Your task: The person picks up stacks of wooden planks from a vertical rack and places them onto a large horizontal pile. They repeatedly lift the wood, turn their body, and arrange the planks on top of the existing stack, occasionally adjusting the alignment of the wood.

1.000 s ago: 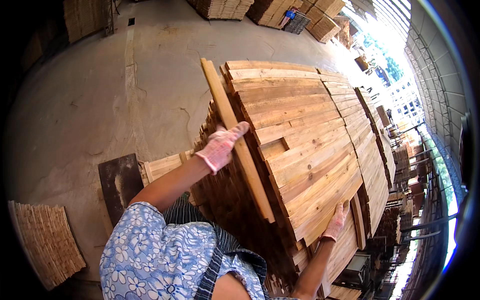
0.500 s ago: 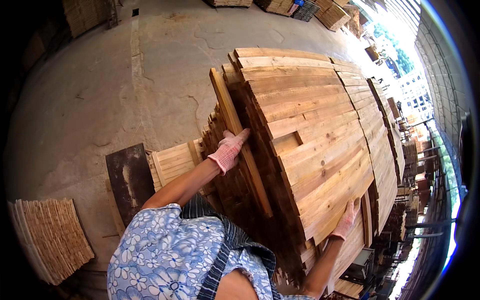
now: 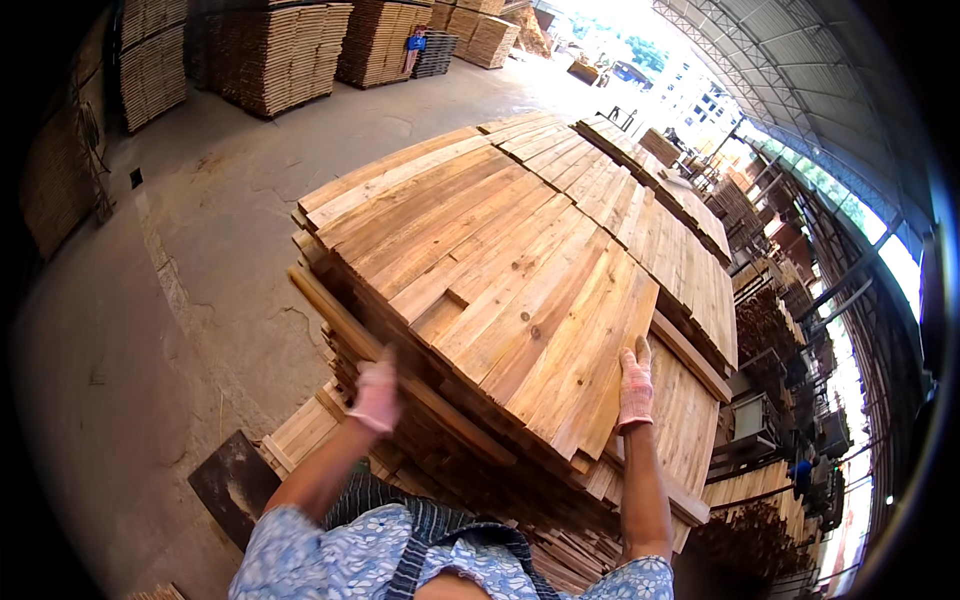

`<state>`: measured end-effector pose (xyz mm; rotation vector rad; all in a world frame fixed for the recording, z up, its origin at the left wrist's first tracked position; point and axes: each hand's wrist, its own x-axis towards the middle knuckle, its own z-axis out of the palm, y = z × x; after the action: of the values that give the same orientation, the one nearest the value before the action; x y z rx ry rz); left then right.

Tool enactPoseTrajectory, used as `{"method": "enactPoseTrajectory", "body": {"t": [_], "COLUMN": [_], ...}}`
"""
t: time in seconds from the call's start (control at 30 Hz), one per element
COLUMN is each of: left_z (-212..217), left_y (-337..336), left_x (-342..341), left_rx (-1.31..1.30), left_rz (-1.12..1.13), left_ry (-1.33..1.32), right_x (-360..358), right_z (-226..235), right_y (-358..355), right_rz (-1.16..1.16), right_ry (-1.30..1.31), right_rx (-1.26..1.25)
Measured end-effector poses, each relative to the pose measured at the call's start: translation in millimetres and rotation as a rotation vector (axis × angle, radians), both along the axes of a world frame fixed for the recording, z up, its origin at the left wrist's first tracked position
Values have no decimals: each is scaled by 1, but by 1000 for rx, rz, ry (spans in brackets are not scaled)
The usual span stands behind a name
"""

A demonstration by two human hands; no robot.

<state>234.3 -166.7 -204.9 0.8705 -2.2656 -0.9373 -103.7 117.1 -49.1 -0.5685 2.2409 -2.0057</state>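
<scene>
- left hand [image 3: 377, 395]: in a pale pink work glove, at 7 o'clock of the picture centre. it presses on a long loose plank [image 3: 400, 375] that lies slanted along the near-left edge of the stack. the glove is motion-blurred; whether the fingers curl around the plank or lie flat on it cannot be told.
- right hand [image 3: 635, 388]: same kind of glove, at 5 o'clock of centre. the fingers are stretched out flat and released, resting on the right-hand edge of the top board layer; nothing is clenched in this grip.
- long loose plank: runs from about 9 o'clock down toward 6 o'clock, against the board ends of the stack and below the top layer.
- plank stack [image 3: 520, 270]: a tall stack of pale sawn boards filling the middle of the view, its top layer laid side by side and running away toward 1 o'clock. both hands are at its near end, with the near end of the top layer between them.
- lower boards [image 3: 300, 435]: a few short pale boards at 7 o'clock, just beside the stack base.
- dark flat sheet [image 3: 232, 483]: on the floor at 8 o'clock, near the left forearm.
- concrete floor [image 3: 190, 300]: grey, cracked, spreading from 8 to 11 o'clock.
- further timber stacks [image 3: 280, 55]: at 11 to 12 o'clock, well apart from the hands.
- roofed racks of wood [image 3: 770, 330]: along 3 o'clock.
</scene>
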Motion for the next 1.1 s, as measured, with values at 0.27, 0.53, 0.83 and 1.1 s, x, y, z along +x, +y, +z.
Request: {"method": "enactPoseTrajectory", "body": {"t": [0.27, 0.53, 0.83, 1.1], "left_z": [26, 141, 267, 204], "left_y": [14, -2, 56, 155], "left_x": [-1, 15, -109, -108], "left_rx": [81, 606, 326, -613], "left_rz": [14, -151, -784, -1087], "left_ry": [76, 879, 532, 238], "right_x": [-19, 181, 210, 79], "right_z": [-2, 113, 144, 53], "right_y": [34, -51, 0, 96], "right_rz": [-130, 606, 281, -286], "right_ry": [280, 368, -31, 152], "right_rx": [416, 441, 120, 990]}}
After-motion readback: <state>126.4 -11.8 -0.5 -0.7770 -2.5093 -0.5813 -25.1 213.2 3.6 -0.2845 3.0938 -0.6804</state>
